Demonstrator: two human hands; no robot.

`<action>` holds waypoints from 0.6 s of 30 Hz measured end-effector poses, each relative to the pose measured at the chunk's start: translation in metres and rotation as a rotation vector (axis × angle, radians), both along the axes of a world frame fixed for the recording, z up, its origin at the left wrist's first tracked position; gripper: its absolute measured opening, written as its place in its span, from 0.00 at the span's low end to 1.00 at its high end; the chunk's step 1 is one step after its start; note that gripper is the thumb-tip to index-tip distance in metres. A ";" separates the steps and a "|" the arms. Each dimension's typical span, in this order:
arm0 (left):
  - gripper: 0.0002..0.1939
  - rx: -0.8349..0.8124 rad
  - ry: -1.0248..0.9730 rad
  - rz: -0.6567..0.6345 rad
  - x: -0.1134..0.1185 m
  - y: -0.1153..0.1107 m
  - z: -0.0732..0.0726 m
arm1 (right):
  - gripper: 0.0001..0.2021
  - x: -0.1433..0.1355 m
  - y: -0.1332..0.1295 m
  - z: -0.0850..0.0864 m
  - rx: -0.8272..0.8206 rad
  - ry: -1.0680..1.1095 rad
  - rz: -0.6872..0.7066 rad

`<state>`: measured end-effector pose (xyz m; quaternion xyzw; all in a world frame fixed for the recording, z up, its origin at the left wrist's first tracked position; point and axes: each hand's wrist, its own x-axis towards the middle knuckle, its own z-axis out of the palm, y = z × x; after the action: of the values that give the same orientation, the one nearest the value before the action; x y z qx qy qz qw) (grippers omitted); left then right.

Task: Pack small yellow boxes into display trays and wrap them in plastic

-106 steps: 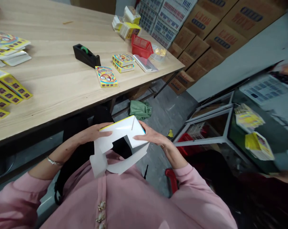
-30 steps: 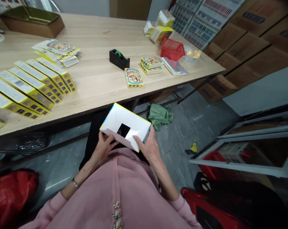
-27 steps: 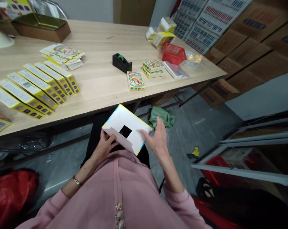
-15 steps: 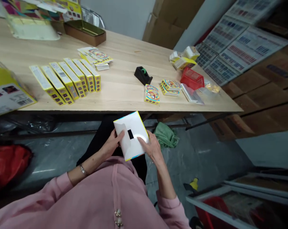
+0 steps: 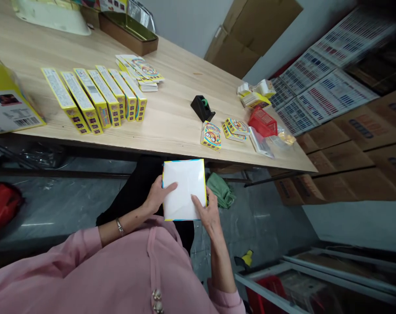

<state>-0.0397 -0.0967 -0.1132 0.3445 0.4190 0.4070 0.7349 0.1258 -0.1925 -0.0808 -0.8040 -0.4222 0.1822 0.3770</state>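
Above my lap, just off the table's near edge, I hold a flat white cardboard piece (image 5: 184, 179) with yellow and blue printed edges. My left hand (image 5: 161, 192) grips its left side, thumb lying on the white face and fingers behind. At the right side my right hand (image 5: 208, 211) clasps it the same way. The face towards me looks plain white; its underside is hidden. Beyond it on the table are a small yellow printed box (image 5: 211, 135), a short stack of similar boxes (image 5: 236, 129) and a black tape dispenser (image 5: 202, 108).
Several yellow boxes (image 5: 94, 100) stand in a row on the wooden table (image 5: 174, 131), with flat printed cartons (image 5: 140, 69) behind. A larger yellow box (image 5: 12, 102) is at left, a red basket (image 5: 263, 121) at right. Brown cardboard boxes (image 5: 345, 157) are stacked beyond.
The cardboard piece has turned from tilted to nearly square to me. The dark square opening in its middle no longer shows. Both hands keep hold of its sides; the view has shifted.
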 end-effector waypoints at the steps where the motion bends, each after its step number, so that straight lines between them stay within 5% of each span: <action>1: 0.30 0.027 0.028 0.008 0.000 0.002 -0.001 | 0.41 -0.001 0.000 -0.001 0.012 0.012 0.001; 10: 0.26 0.112 0.075 -0.035 0.002 0.011 -0.013 | 0.41 -0.021 -0.007 -0.008 0.078 0.008 -0.022; 18: 0.26 0.107 0.012 -0.044 0.002 0.019 0.000 | 0.37 -0.024 -0.009 -0.015 0.144 0.023 -0.012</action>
<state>-0.0377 -0.0780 -0.1136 0.3951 0.3932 0.4106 0.7216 0.1015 -0.2020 -0.0955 -0.7752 -0.4249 0.1585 0.4399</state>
